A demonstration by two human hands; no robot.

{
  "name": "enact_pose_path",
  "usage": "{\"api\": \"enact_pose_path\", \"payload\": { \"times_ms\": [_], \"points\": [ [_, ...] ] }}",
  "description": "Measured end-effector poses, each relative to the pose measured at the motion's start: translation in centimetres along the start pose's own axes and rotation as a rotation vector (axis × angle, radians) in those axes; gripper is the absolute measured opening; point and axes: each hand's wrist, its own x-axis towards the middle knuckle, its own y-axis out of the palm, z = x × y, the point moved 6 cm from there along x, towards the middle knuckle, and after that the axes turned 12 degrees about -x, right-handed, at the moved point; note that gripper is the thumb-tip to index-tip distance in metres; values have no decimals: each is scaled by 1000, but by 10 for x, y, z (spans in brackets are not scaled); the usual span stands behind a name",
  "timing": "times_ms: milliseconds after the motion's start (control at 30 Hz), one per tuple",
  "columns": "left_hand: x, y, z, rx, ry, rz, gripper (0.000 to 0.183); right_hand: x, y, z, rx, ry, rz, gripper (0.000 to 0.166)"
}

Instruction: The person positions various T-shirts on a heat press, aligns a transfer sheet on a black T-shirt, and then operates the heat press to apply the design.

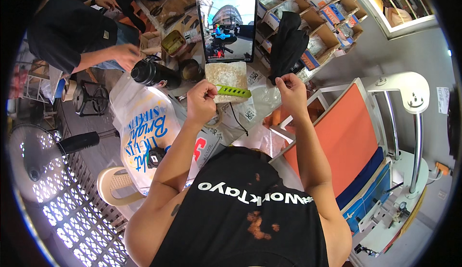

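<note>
My left hand (201, 102) is curled in a fist in front of the tablet. A lime-green slotted plastic tool (234, 91), perhaps a cutter handle, extends rightward from its fingers. Behind the tool is a rough whitish block (226, 73); whether the two touch is unclear. My right hand (291, 92) pinches the lower end of a piece of black fabric (288, 45), which reaches up across the cardboard boxes. Between my hands, a dark thin cord (236, 117) lies on clear plastic packaging (252, 104). A tape roll (216, 119) is partly hidden by my left wrist.
A propped tablet (228, 27) faces me, with a black bottle (155, 73) to its left. Another person's hand (128, 55) is near the bottle. Cardboard boxes (323, 43) line the back right. A heat press (408, 93) stands right, a fan (34, 162) left.
</note>
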Motion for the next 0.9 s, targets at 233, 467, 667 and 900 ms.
{"api": "enact_pose_path", "payload": {
  "times_ms": [233,467,667,900],
  "points": [
    [-17,-1,10,42,-56,29,27,1,-13,7,169,8,31,13],
    [-20,15,6,11,-74,102,25,11,-52,65,1033,4,80,8],
    [-19,39,-6,-131,-117,151,31,6,-93,107,1047,-317,221,8],
    [-3,88,-42,-679,-148,301,60,-60,-21,104,911,-183,661,12]
  ]
}}
